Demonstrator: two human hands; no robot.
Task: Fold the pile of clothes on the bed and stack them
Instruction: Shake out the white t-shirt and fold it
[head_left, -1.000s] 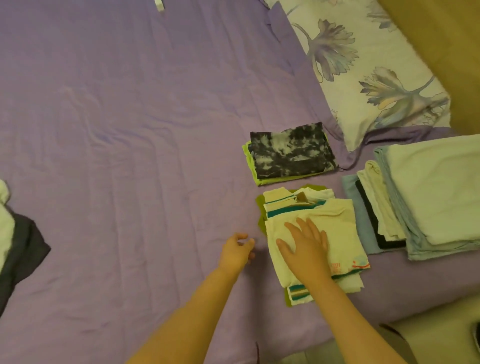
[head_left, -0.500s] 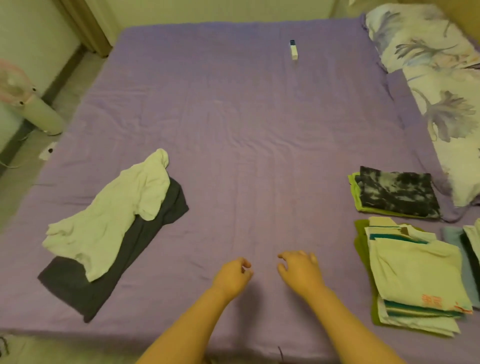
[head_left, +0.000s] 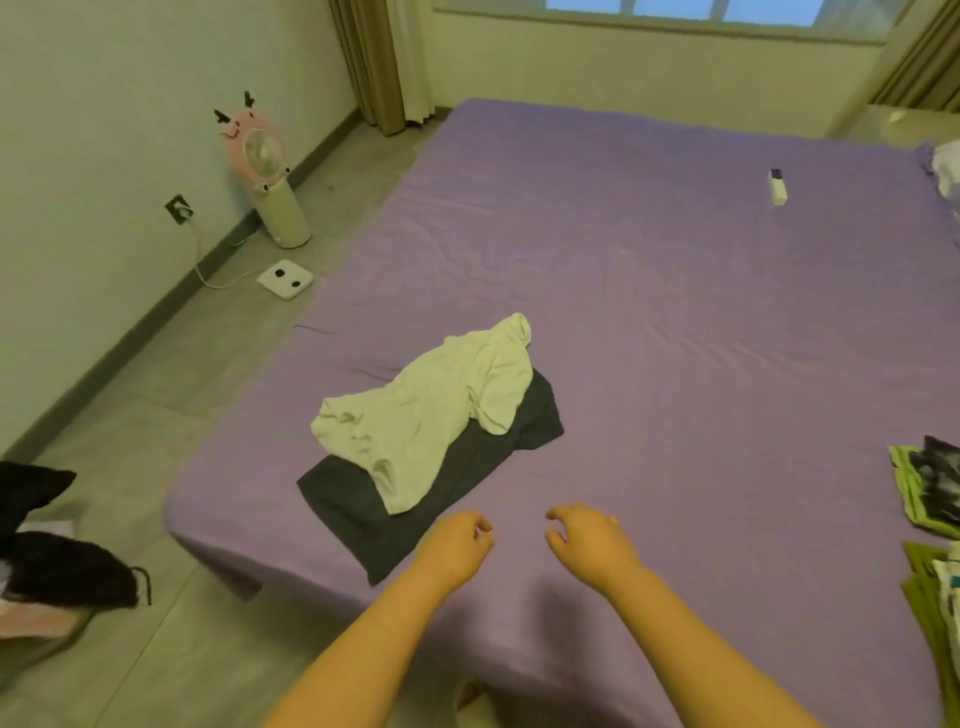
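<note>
Two unfolded garments lie on the purple bed (head_left: 675, 322) ahead of us: a white shirt (head_left: 431, 405), crumpled, draped over a dark grey garment (head_left: 467, 467) spread flat beneath it, both near the bed's left front corner. Our left hand (head_left: 454, 543) hovers just beside the grey garment's near edge, fingers loosely curled, holding nothing; we cannot tell if it touches the sheet. Our right hand (head_left: 589, 535) hangs near it, apart from the clothes, fingers loosely curled too and gripping nothing. At the right edge sit folded stacks, cut off by the frame: a tie-dye black piece on green (head_left: 932, 488), and below it a green-based stack (head_left: 935, 597). Far back on the bed lies a small white remote-like object (head_left: 777, 187). On the floor to the left we see a pink fan (head_left: 265, 171), a white scale (head_left: 285, 279) and dark fluffy slippers (head_left: 57, 566).
</note>
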